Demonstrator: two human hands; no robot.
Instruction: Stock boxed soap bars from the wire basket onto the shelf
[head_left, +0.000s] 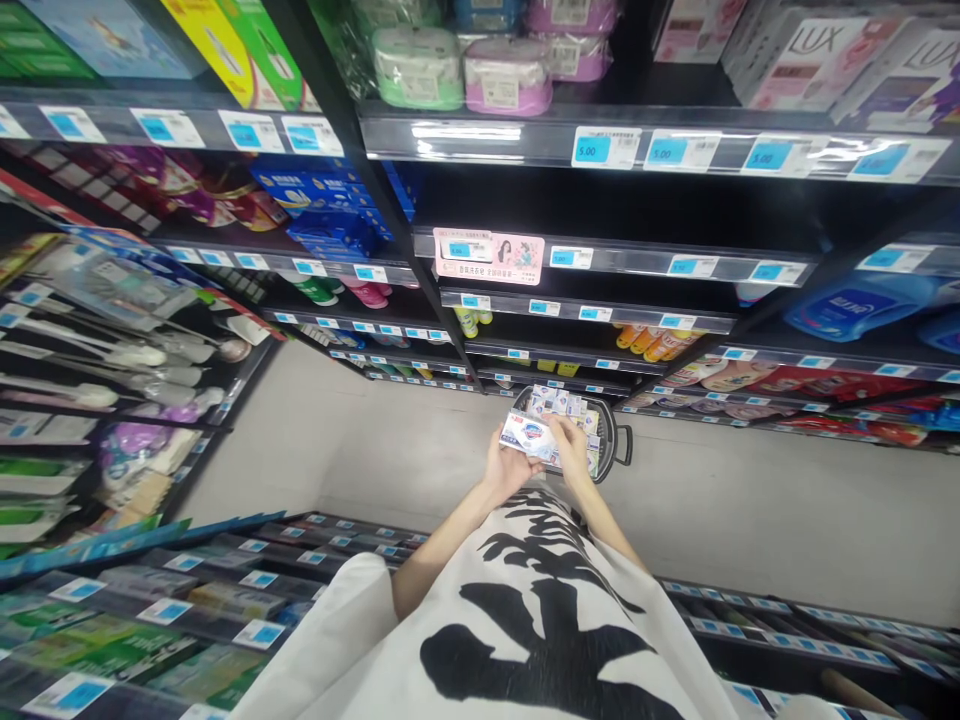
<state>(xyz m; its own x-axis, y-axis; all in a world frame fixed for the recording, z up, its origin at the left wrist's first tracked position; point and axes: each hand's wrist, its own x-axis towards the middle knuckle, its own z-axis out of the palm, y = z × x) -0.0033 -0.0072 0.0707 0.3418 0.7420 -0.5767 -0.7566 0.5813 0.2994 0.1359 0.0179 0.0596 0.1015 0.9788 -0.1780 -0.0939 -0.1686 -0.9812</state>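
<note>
**Position.** The person stands in a shop aisle, both forearms extended forward and down. The left hand (506, 466) and the right hand (571, 449) meet on one white, flat, rectangular soap pack with a blue shield mark (524, 437).

**Grip state.** The fingers of the left hand are closed around the left end of the soap pack, thumb on top. The fingers of the right hand are curled onto its right edge. At this size it cannot be told how firm the right-hand pinch is.

**Location of the pack.** The soap pack is in the air, just above the near rim of a round, dark, handled shopping basket (613, 441) that stands on the grey floor (750, 500). More white and blue packs (559, 403) lie inside the basket.

**Handling notes (judgement).**
1. Hold the pack by its short ends; the wrapper looks glossy and may slip under a light pinch.
2. Hold it level and over the basket opening, so that a slip lands inside
3. Avoid pressing on the centre of the carton.

**Surroundings.** Black metal shelves with blue price labels (604, 148) stand ahead; a pink promotional card (491, 257) hangs on one rail
</note>
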